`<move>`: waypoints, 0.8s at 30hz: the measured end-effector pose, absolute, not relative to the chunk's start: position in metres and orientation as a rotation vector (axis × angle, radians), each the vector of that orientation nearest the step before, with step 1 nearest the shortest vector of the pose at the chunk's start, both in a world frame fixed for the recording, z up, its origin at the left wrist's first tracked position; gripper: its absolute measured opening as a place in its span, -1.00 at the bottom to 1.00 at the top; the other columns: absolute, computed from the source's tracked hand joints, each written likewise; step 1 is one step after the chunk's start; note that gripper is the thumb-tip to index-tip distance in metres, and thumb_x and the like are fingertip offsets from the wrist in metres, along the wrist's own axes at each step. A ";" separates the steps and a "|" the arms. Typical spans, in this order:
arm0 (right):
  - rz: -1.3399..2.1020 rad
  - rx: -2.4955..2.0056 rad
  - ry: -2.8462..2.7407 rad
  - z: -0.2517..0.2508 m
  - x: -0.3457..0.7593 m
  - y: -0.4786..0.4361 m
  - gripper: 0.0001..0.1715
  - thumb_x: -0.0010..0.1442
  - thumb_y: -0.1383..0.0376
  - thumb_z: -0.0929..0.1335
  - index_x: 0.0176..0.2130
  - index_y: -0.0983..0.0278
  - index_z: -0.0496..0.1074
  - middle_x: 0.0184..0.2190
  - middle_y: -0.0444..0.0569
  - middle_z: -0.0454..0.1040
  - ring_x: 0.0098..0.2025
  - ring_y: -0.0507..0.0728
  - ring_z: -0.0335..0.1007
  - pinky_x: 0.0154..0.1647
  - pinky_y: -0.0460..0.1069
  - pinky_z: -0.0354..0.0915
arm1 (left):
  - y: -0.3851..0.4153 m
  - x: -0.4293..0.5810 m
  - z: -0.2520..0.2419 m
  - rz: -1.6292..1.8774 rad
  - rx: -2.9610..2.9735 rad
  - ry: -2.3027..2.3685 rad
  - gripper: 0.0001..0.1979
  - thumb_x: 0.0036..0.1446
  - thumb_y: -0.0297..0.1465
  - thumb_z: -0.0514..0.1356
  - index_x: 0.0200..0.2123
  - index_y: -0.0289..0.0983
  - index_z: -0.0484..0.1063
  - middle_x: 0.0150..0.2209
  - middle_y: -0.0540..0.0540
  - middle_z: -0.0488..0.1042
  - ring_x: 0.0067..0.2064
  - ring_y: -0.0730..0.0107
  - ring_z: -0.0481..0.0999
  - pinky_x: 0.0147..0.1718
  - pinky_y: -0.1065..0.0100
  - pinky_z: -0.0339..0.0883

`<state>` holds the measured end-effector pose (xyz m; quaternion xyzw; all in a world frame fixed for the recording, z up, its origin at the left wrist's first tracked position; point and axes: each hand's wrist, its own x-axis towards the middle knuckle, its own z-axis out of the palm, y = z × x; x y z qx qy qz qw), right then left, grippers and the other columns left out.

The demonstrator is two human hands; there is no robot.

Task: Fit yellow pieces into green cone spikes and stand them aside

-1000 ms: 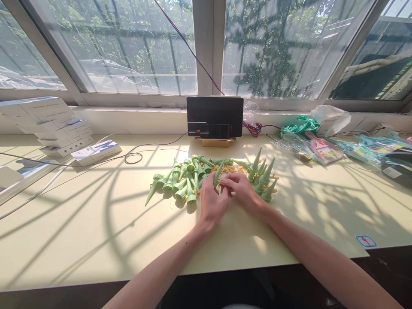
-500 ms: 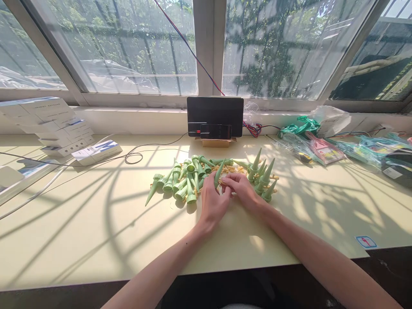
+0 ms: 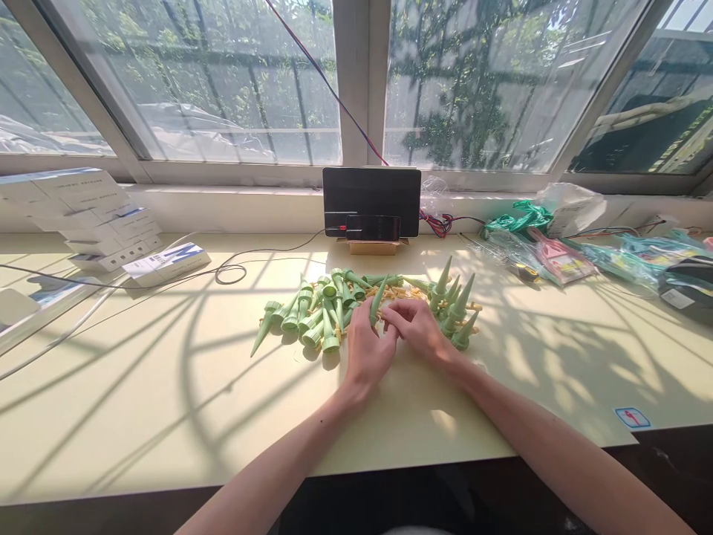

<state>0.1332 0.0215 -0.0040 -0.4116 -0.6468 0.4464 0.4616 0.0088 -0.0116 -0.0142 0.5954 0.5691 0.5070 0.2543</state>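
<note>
A heap of green cone-shaped plastic spikes (image 3: 312,312) lies in the middle of the pale table (image 3: 167,394), mixed with small yellow pieces (image 3: 398,293). My left hand (image 3: 365,349) is closed round one green spike (image 3: 377,303) that points up and away. My right hand (image 3: 420,331) meets it at the fingertips, fingers pinched on a small yellow piece that I can barely see. More spikes (image 3: 460,312) stand point-up just right of my right hand.
A black screen with a phone on a stand (image 3: 372,215) sits at the back by the window. Stacked white boxes (image 3: 94,219) and cables (image 3: 231,273) lie at the left. Plastic bags and packets (image 3: 562,249) crowd the back right.
Both hands stay together over the heap with only slight finger movement; the held spike has hardly shifted.
</note>
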 end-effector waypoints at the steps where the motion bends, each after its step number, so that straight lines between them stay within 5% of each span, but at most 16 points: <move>1: 1.116 -1.013 -1.582 -0.004 0.133 0.022 -0.60 0.20 0.06 0.43 -0.54 0.26 0.49 -0.60 -0.10 0.44 -0.57 0.02 0.22 -0.51 -0.03 0.16 | -0.012 0.009 -0.014 1.375 1.618 1.545 -0.60 0.20 -0.39 0.24 0.12 -0.23 0.47 -0.06 -0.18 0.58 -0.12 0.23 0.57 -0.15 0.22 0.48; 10: 1.519 -1.023 -1.315 -0.015 0.133 0.030 -0.55 0.05 -0.01 0.51 -0.56 0.26 0.41 -0.65 -0.13 0.34 -0.60 -0.01 0.09 -0.57 -0.04 -0.03 | -0.011 0.008 -0.014 1.375 1.635 1.542 -0.59 0.16 -0.42 0.24 0.10 -0.23 0.47 -0.10 -0.15 0.55 -0.17 0.26 0.56 -0.17 0.22 0.48; 24: 1.220 -1.034 -1.538 -0.009 0.133 0.024 -0.56 0.17 0.01 0.44 -0.55 0.26 0.47 -0.62 -0.11 0.37 -0.54 0.04 0.19 -0.49 -0.02 0.10 | -0.012 0.008 -0.013 1.371 1.622 1.576 -0.61 0.19 -0.39 0.23 0.09 -0.25 0.48 -0.13 -0.14 0.56 -0.24 0.31 0.53 -0.26 0.28 0.45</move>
